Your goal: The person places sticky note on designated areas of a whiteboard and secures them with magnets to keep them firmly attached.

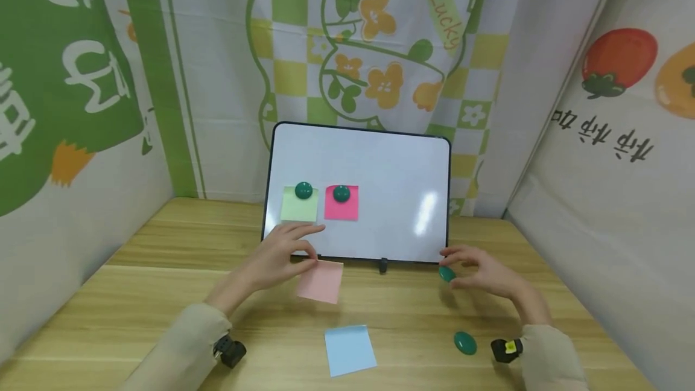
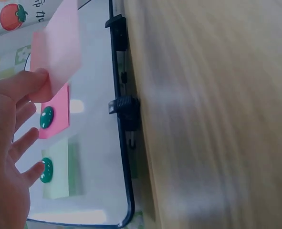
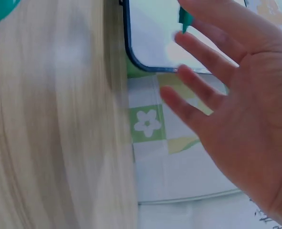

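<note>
My left hand [image 1: 279,258] pinches a pale pink sticky note [image 1: 321,282] by its top left corner, in front of the whiteboard [image 1: 396,198]. Between the thumb and fingers of my right hand [image 1: 485,271] is a green oval magnet [image 1: 447,274], held near the board's lower right corner. A light green note [image 1: 299,209] and a bright pink note [image 1: 341,210] hang on the board, each under a green magnet [image 1: 303,190]. In the left wrist view the pale pink note [image 2: 62,47] stands out from the thumb. Only part of the held magnet [image 3: 184,20] shows in the right wrist view.
A blue sticky note [image 1: 350,350] lies on the wooden table [image 1: 402,300] near the front. Another green magnet [image 1: 465,343] lies at the right, close to my right wrist. Black clip feet [image 1: 383,265] support the board's lower edge. Printed cloth surrounds the table.
</note>
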### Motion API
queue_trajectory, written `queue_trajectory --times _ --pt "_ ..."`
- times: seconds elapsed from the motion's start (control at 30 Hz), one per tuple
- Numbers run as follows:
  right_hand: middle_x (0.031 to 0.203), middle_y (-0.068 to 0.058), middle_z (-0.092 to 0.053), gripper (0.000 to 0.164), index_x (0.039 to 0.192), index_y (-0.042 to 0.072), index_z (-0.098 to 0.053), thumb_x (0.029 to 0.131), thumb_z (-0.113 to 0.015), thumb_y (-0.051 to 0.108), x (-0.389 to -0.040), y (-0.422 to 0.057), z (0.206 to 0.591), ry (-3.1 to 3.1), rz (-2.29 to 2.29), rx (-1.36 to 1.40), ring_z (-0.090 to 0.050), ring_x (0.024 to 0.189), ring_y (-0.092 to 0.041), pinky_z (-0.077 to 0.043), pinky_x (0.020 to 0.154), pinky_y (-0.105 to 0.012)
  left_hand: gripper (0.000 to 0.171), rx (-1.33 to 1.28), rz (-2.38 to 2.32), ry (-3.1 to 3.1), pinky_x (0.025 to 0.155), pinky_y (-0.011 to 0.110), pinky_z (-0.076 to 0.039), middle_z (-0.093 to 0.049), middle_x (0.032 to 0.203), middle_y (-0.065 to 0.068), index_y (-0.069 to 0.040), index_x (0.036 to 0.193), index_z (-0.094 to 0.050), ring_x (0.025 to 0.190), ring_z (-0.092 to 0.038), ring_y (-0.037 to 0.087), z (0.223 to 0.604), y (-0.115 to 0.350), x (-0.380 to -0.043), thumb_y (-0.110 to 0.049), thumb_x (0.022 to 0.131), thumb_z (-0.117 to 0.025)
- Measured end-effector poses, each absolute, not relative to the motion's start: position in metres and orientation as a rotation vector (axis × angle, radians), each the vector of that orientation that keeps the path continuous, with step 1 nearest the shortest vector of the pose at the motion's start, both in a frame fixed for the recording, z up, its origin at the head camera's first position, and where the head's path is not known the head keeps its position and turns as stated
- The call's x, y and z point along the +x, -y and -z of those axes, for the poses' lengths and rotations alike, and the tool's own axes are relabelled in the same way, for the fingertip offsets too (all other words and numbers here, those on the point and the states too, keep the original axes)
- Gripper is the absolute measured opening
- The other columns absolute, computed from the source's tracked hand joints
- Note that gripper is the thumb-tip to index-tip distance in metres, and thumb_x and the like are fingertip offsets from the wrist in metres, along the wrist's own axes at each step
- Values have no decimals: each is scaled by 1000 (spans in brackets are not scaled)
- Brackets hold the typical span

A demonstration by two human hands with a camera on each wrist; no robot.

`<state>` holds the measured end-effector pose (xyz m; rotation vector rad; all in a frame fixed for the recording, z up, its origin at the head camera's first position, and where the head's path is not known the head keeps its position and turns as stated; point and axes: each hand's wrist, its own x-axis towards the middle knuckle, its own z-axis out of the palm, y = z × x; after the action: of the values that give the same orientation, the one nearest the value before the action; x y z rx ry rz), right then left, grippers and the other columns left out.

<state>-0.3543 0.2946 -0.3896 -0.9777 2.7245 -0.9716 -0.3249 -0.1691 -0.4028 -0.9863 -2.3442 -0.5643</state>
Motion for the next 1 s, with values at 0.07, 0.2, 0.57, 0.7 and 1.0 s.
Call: queue_trajectory --times 0.07,0.2,0.57,0.7,1.0 --pt "152 -15 -44 38 124 12 -67 87 -75 22 -354 -291 388 -2760 991 -1000 -31 141 -46 -30 105 -73 11 -982 524 2329 110 53 -40 -61 140 3 -25 77 -71 132 -52 29 400 165 -327 -23 82 -81" --pt "153 -13 -40 37 121 13 -69 86 -77 20 -354 -281 385 -2831 1001 -1067 -26 142 -43 -26 106 -75 12 -986 507 2279 112 53 -39 -63 137 4 -22 74 -72 131 -53 30 395 157 -333 -22 80 -82" --pt "153 -13 -41 39 118 13 -69 82 -81 16 -355 -256 377 -2968 940 -1275 -27 140 -40 -26 106 -72 10 -1009 536 2096 115 63 -29 -61 139 9 -18 75 -72 136 -46 37 384 131 -355 -19 79 -81" --pt "151 -15 -41 40 117 14 -69 80 -82 13 -354 -248 376 -3004 957 -1372 -26 140 -40 -25 106 -72 11 -1007 516 2046 116 64 -28 -61 138 10 -17 76 -71 137 -46 39 381 122 -364 -18 78 -82" --pt "146 -18 -48 40 115 10 -70 76 -83 6 -354 -227 370 -3082 990 -1588 -31 136 -45 -28 106 -67 11 -985 536 1972 114 63 -30 -64 133 14 -16 77 -69 133 -49 40 374 102 -380 -16 79 -80"
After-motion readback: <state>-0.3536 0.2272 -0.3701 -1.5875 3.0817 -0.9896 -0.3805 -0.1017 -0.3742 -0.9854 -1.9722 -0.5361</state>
